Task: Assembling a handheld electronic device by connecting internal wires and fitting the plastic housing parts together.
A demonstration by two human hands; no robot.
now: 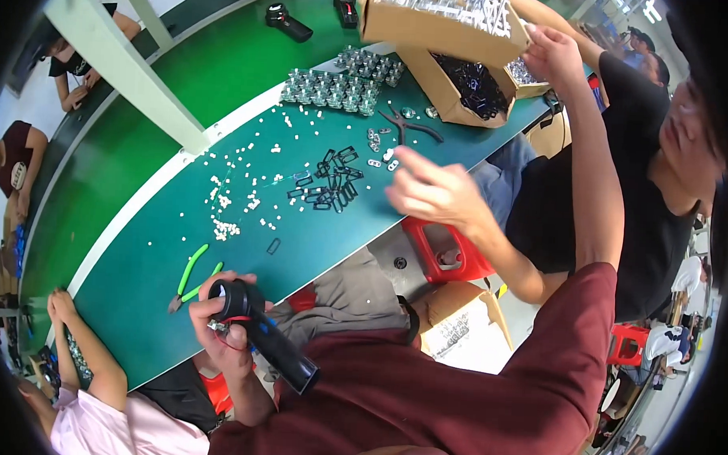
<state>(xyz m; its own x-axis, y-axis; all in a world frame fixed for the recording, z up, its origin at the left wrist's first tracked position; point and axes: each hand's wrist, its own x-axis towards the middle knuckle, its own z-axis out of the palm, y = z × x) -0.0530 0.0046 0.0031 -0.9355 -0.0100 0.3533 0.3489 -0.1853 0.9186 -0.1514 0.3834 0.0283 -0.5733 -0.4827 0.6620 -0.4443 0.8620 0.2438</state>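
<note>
"Gripped in a worker's left hand (243, 368), fingers about its round head: a black handheld device (283, 349), in the head camera's view."

"Which way does it point?"

"Its long axis runs diagonally, head to the upper left, tubular handle slanting to the lower right, before the worker's maroon shirt (359, 380). It appears beside the near edge of a green table (145, 300)."

"And the right hand (556, 62)?"

"Raised, its fingers at the right corner of a tilted cardboard box (443, 31) of silvery parts; how firmly they hold, I cannot tell."

"On the table?"

"Green-handled pliers (189, 268) near the device, scattered white pieces (222, 229) and black rectangular frames (345, 196) farther off."
</note>
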